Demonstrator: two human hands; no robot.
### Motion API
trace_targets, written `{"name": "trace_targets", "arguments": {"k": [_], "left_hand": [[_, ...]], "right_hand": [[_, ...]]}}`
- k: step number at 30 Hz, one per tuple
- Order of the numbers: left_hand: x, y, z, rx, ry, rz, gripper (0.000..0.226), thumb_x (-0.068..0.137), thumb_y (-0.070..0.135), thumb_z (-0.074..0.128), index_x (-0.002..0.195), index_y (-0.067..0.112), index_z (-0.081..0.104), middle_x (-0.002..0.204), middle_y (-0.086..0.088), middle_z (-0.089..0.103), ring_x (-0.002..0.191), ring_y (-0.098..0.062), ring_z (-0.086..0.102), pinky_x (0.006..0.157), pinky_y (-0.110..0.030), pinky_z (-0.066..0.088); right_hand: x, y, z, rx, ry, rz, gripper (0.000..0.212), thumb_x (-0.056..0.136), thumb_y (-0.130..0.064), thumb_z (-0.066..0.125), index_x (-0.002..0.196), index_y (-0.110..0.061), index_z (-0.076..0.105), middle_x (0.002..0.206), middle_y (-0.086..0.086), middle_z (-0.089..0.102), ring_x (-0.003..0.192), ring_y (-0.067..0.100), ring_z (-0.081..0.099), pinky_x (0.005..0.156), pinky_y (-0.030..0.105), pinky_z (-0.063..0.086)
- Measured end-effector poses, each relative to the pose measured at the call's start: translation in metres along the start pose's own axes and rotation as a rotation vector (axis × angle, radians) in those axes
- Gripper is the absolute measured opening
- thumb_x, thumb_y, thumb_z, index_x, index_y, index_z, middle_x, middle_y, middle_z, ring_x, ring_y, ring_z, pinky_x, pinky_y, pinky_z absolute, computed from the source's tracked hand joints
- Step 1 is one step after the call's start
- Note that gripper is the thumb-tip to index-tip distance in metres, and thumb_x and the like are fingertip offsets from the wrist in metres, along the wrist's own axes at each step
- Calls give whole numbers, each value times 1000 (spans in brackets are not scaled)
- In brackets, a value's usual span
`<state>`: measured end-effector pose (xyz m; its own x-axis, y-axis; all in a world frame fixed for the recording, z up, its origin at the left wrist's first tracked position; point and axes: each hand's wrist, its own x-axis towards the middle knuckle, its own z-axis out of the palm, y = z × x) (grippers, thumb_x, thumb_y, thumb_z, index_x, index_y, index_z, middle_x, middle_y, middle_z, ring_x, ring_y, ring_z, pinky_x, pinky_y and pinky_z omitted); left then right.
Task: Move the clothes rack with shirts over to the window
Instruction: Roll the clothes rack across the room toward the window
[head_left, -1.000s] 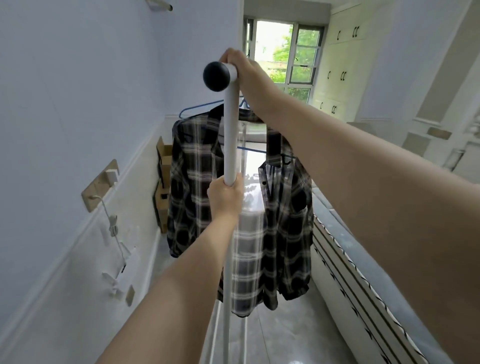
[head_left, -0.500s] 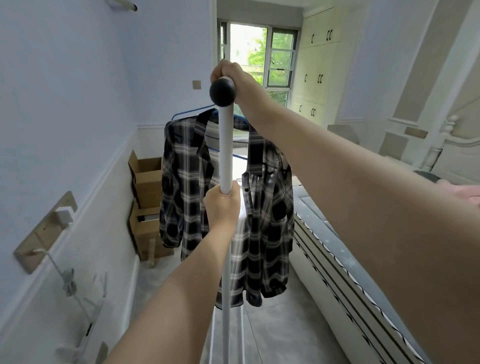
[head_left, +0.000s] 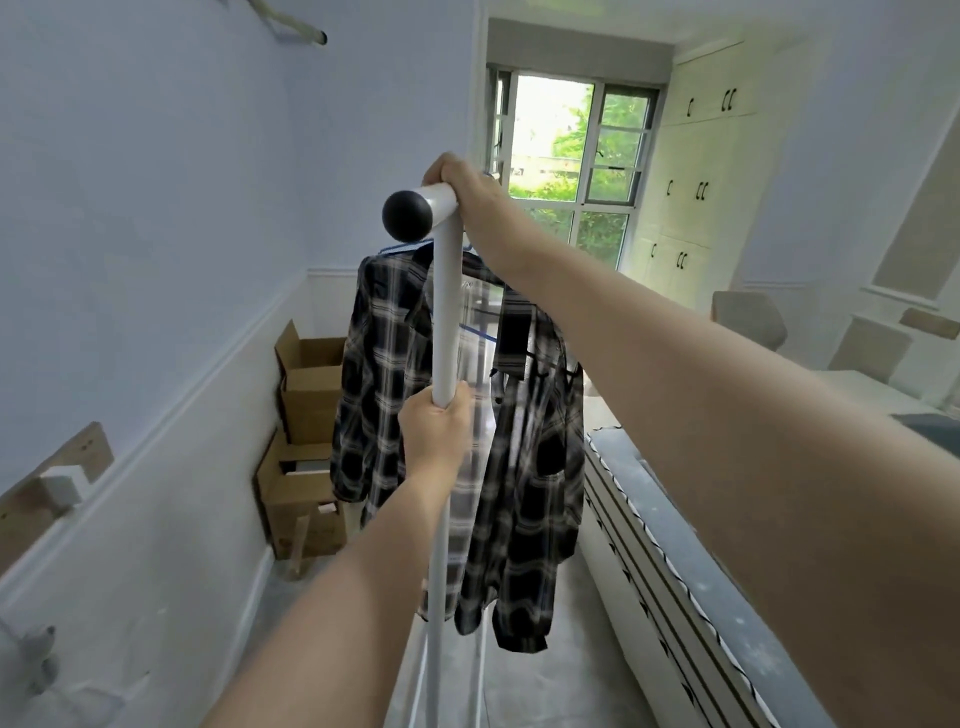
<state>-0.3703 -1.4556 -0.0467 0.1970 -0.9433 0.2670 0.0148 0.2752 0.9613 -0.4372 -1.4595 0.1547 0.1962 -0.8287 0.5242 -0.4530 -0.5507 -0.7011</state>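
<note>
A white clothes rack (head_left: 447, 312) with a black ball cap at the near end of its top bar stands right in front of me. Black-and-white plaid shirts (head_left: 524, 467) hang from it on blue hangers. My left hand (head_left: 435, 428) is shut around the rack's upright pole at mid height. My right hand (head_left: 467, 200) grips the top bar just behind the black cap. The window (head_left: 569, 156) is at the far end of the room, beyond the rack.
Stacked open cardboard boxes (head_left: 306, 441) stand against the left wall beside the shirts. A mattress (head_left: 675, 561) on its side runs along the right. White cupboards (head_left: 696, 171) fill the far right wall next to the window. Grey floor lies between boxes and mattress.
The rack and I have moved along the room toward the window; the boxes and window appear nearer and larger. Both hands keep the same grips on the rack.
</note>
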Motion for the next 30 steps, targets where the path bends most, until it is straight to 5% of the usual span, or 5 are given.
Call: {"name": "trace_targets", "arguments": {"k": [6,11,16,30], "left_hand": [[69,-22,45,-5,-22,-4,39,92,23,60,61,8,43,47,0,35,36,-11,30,39,-24,30],[125,-39,78,-33,-43,-21,48,92,21,60,53,15,34,44,5,31,35,-9,27,39,-21,27],[185,-56,108,-40,-104,-52,47,91,23,60,54,14,33,46,3,32,35,-9,27,37,-21,27],[351,-109,191,-4,-78,-30,34,92,22,61,64,8,46,53,-7,36,41,-14,31,34,-21,27]], "right_hand": [[66,63,-17,46,5,-14,30,104,-20,28,80,-15,45,78,-1,42,71,12,38,63,19,36],[118,111,-21,109,65,-27,25,84,-36,32,75,-18,47,80,4,45,77,18,39,73,36,32],[172,158,-28,145,123,31,27,84,-39,34,70,-21,48,88,11,44,86,23,41,84,41,33],[311,280,-57,45,66,65,28,86,-43,30,76,-29,52,105,2,50,92,18,47,89,39,38]]}}
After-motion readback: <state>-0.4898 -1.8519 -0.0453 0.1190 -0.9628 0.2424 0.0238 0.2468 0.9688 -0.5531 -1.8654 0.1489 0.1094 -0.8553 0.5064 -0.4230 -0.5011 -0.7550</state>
